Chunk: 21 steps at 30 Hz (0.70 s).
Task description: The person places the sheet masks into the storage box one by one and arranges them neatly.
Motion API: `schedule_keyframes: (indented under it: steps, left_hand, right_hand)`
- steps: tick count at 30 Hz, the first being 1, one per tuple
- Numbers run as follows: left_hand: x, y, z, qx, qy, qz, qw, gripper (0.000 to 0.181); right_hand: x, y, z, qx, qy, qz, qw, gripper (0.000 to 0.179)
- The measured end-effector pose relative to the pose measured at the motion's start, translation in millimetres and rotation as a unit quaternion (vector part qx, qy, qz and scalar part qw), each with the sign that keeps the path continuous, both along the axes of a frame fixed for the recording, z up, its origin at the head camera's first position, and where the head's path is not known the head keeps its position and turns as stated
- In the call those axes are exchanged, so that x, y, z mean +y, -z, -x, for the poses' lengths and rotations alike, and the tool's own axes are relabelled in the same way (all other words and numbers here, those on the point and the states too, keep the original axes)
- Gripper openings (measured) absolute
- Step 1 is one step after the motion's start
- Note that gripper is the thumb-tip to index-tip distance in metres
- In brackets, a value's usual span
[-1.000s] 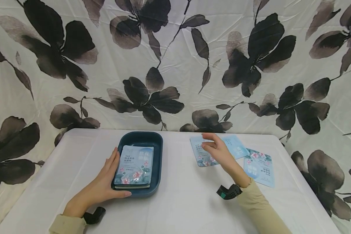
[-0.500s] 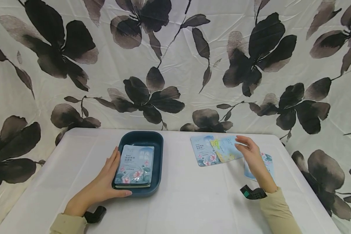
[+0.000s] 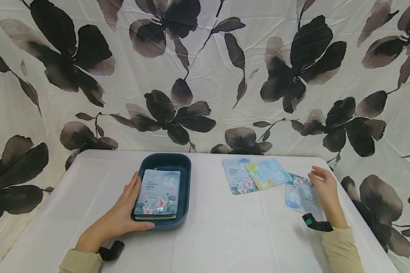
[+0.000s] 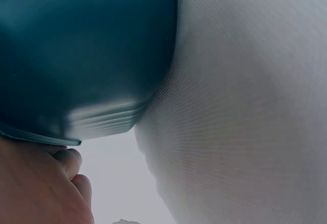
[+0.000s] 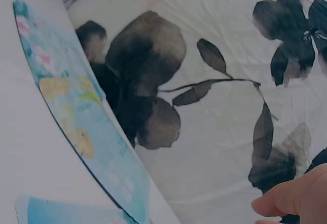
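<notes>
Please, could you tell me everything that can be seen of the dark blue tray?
The dark blue tray is a deep, oblong container with rounded corners and smooth, slightly glossy walls, apparently plastic. It stands upright on the white table, its long side running away from the person. A stack of light-blue, flower-printed packets lies in its nearer part, while bare interior shows beyond and to the right. The left hand rests against its left side, with the thumb at the near end.
</notes>
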<state>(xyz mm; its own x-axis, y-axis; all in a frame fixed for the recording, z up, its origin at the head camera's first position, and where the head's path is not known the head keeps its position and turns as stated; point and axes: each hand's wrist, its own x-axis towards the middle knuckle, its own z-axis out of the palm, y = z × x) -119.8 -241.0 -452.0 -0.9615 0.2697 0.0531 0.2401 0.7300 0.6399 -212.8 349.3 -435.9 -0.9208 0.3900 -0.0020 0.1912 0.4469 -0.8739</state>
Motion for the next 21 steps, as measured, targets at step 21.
schedule_keyframes:
  steps: [21]
  left_hand:
    - [1.3, -1.7, 0.2, -0.006, -0.008, 0.008, 0.9999, 0.142]
  right_hand:
    - [9.4, 15.5, -3.7, -0.181, -0.024, -0.206, 0.9614, 0.104]
